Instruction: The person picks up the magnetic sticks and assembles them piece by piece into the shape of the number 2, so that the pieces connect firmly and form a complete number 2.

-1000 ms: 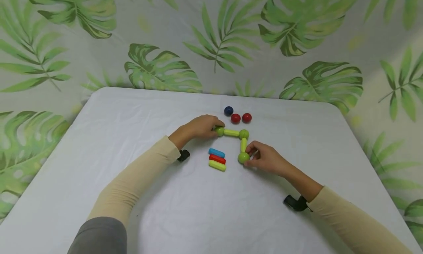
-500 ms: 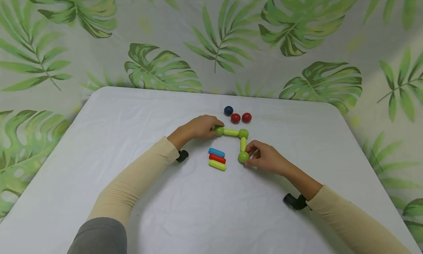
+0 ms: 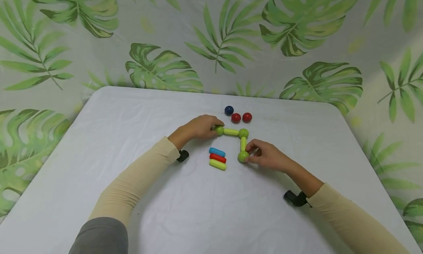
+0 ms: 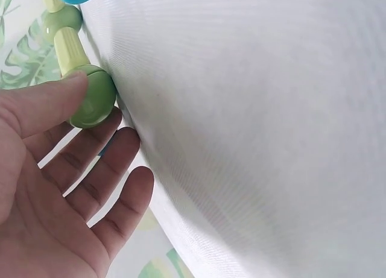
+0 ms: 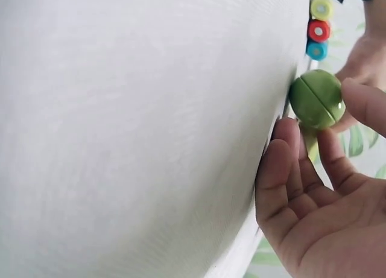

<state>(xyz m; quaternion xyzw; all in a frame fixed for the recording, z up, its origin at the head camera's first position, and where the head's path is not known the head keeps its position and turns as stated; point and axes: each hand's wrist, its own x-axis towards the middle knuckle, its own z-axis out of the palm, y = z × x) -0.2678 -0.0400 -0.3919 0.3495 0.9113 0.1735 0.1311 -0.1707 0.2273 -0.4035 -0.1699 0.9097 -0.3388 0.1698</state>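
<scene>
An L-shaped chain of green balls and yellow-green rods lies on the white table. My left hand (image 3: 203, 127) pinches the green ball (image 4: 99, 100) at its left end between thumb and fingers. A rod (image 3: 231, 132) joins that ball to the corner ball (image 3: 243, 133). From the corner, a second rod (image 3: 243, 143) runs toward me to another green ball (image 5: 315, 99). My right hand (image 3: 269, 156) holds this near ball with thumb and fingertips. In the right wrist view, the ball shows a groove across it.
A blue rod (image 3: 217, 151), a red rod (image 3: 217, 158) and a yellow-green rod (image 3: 217, 164) lie side by side inside the L. Behind the chain sit a dark blue ball (image 3: 229, 110) and two red balls (image 3: 236, 118). A leaf-patterned cloth hangs beyond the table (image 3: 148, 103).
My right thumb has shifted slightly up along the near ball. The left hand and the chain stay almost where they were.
</scene>
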